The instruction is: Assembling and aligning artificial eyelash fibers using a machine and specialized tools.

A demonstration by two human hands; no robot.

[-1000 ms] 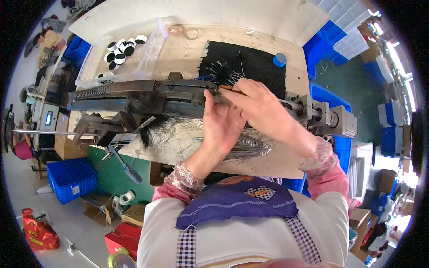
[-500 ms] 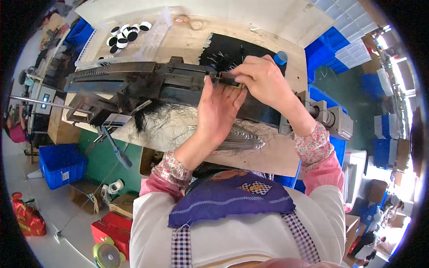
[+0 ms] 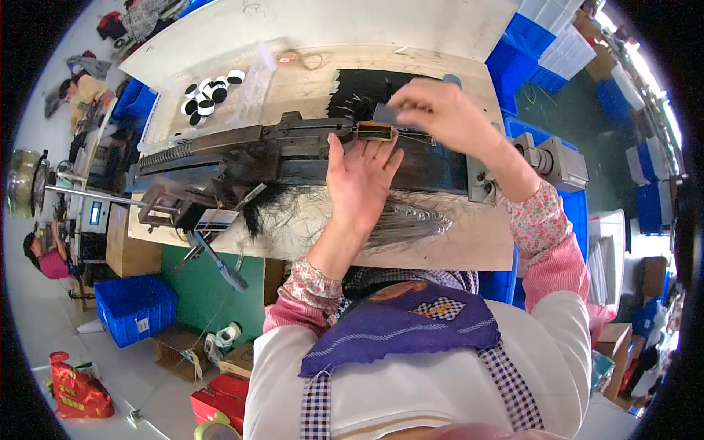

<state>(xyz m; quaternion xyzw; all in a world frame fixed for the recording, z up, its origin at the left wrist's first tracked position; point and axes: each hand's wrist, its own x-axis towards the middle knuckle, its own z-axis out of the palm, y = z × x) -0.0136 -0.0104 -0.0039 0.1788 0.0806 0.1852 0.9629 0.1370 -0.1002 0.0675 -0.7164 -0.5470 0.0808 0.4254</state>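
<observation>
My left hand (image 3: 359, 178) lies palm up at the long dark metal machine (image 3: 308, 138). Its fingers are spread, the tips under a small rectangular brass-coloured frame (image 3: 375, 130) with a dark opening. Just above and to the right, my right hand (image 3: 444, 114) is smeared by motion. Its fingers are bent together at the edge of a flat dark grey piece (image 3: 384, 114), which it seems to hold. Behind that hand spreads a black cloth (image 3: 352, 89) with loose bristles. A bluish round cap (image 3: 451, 79) shows partly over the hand.
A clear plastic tray (image 3: 253, 92) with several black-and-white round caps (image 3: 208, 97) stands at the back left. Thin wire pieces (image 3: 411, 224) and dark bristles (image 3: 253, 213) litter the near board. A metal bracket (image 3: 172, 202) juts out front left. Blue crates (image 3: 136, 308) stand around the bench.
My right hand has drawn up off the brass-coloured frame, and the grey piece now shows at its fingers. My left hand stays by the frame, its fingers a little more spread. The view has shifted slightly.
</observation>
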